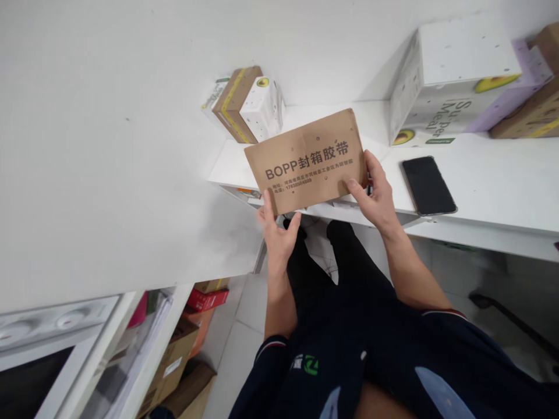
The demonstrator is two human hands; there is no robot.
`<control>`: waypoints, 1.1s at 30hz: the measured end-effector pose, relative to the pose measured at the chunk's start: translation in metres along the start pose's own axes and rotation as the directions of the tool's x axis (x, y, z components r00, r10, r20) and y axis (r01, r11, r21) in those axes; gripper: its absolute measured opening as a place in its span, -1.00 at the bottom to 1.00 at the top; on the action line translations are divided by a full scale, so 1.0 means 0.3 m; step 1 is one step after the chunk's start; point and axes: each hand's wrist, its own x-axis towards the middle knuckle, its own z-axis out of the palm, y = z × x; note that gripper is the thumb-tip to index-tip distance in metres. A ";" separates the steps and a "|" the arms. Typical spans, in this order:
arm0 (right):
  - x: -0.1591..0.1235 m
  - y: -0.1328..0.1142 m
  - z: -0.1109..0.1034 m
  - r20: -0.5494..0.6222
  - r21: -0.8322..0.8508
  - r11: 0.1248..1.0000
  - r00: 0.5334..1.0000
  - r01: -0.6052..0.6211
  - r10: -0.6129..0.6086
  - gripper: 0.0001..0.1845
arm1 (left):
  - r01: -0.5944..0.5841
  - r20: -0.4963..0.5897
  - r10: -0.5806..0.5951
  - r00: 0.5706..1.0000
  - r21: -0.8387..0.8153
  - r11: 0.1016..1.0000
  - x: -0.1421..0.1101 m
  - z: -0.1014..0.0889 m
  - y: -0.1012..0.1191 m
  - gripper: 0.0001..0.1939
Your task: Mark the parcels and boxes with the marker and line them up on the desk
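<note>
A brown cardboard piece (312, 160), printed with black "BOPP" lettering and several Chinese characters, is held up in front of me, its right end tilted higher. My left hand (279, 235) grips its lower left corner, with fingers reaching underneath. At the lower right edge, my right hand (376, 195) pinches it with the thumb on the printed face and the other fingers along the side and behind. Whether it is a flat sheet or a thin box, I cannot tell. It covers part of the white desk (493, 180) behind it.
A black phone (428, 185) lies on the desk to the right. Behind it stand a large white avocado-print box (463, 70) and other cartons. Small boxes (242, 105) sit at the back left. A white shelf (159, 343) with cartons is at lower left.
</note>
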 end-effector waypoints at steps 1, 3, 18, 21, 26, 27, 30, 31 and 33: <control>0.001 -0.003 0.000 0.004 0.000 1.000 1.000 0.011 -0.011 -0.10 | -0.005 -0.009 0.006 1.000 0.010 1.000 -0.002 0.001 0.003 -0.04; 0.004 -0.008 0.001 0.011 -0.002 0.999 0.999 0.038 -0.038 -0.13 | -0.014 -0.024 0.015 1.000 0.026 1.000 -0.005 0.004 0.009 -0.08; 0.004 -0.012 0.012 -0.015 0.033 0.993 0.993 0.115 -0.114 -0.22 | -0.028 -0.083 0.031 0.996 0.029 0.999 -0.007 0.003 0.024 -0.28; 0.010 -0.007 0.013 -0.005 0.038 0.994 0.995 0.099 -0.099 -0.23 | -0.022 -0.080 0.026 0.996 0.047 0.999 -0.001 0.003 0.017 -0.26; 0.058 0.054 -0.034 -0.078 -0.056 0.997 0.995 0.052 -0.056 -0.42 | -0.021 -0.018 0.024 1.000 0.157 0.987 -0.005 0.012 0.006 -0.26; 0.072 0.072 -0.049 -0.105 -0.132 0.991 0.994 0.024 -0.038 -0.47 | -0.024 -0.022 0.029 0.999 0.174 0.985 -0.007 0.016 0.005 -0.27; 0.110 0.122 -0.088 -0.099 -0.454 0.885 0.993 -0.102 0.064 -0.56 | -0.070 -0.061 0.085 0.994 0.219 0.973 -0.011 0.032 0.011 -0.31; 0.119 0.133 -0.096 -0.050 -0.558 0.820 0.992 -0.125 0.117 -0.55 | -0.092 -0.077 0.115 0.990 0.248 0.964 -0.011 0.039 0.016 -0.33; 0.130 0.144 -0.104 0.107 -0.718 0.691 0.968 -0.082 0.226 -0.50 | -0.145 -0.093 0.185 0.978 0.330 0.933 -0.006 0.055 0.034 -0.39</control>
